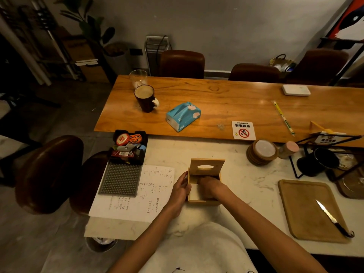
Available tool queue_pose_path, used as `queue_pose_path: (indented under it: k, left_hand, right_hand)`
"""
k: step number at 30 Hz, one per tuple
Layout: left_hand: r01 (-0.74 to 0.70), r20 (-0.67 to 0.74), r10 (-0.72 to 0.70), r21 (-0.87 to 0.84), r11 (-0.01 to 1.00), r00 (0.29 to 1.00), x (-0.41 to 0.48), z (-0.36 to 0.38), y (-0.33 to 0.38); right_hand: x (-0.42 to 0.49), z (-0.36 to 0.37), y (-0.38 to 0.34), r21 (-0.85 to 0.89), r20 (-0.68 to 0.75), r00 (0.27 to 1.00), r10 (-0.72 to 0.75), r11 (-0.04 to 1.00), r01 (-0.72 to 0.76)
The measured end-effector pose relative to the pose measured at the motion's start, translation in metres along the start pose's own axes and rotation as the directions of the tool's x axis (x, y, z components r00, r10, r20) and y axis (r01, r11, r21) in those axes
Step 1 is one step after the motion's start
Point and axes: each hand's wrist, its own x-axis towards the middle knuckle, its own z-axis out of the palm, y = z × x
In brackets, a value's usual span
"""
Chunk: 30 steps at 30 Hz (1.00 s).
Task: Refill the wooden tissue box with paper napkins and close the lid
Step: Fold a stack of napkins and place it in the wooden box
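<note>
Dark mug of coffee beside an empty glass, knife on wooden tray, handwritten sheet, no-smoking sign

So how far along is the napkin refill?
Partway. Napkins already sit in the box. In hand: the right hand presses down inside it while the left hand steadies its side. Left: the lid stands open and needs closing.

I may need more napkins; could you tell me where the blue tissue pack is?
The blue tissue pack lies on the wooden table, right of the dark mug.
</note>
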Motion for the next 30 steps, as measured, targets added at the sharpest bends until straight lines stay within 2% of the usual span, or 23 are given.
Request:
queue_pose_path:
  k: [4, 7, 18, 30]
  left_hand:
    - [-0.004, 0.010, 0.004, 0.002, 1.000, 1.000, 0.000, 0.000, 0.000]
    - [-0.004, 0.006, 0.004, -0.001, 1.000, 1.000, -0.001, -0.001, 0.000]
    - [-0.008, 0.005, 0.008, 0.028, 1.000, 1.000, 0.004, -0.002, -0.004]
    - [-0.027, 0.019, 0.026, 0.064, 0.998, 0.999, 0.003, -0.004, -0.004]
  right_hand:
    - [-0.002, 0.000, 0.004, 0.109, -0.088, 0.996, 0.015, 0.994, -0.005]
    - [-0.002, 0.001, 0.003, 0.162, -0.088, 0.996, 0.029, 0.987, -0.015]
    - [-0.005, 0.004, -0.002, 0.019, -0.021, 1.000, -0.010, 1.000, 0.010]
    - [-0.008, 0.012, -0.007, 0.015, -0.050, 0.999, -0.012, 1.000, 0.013]
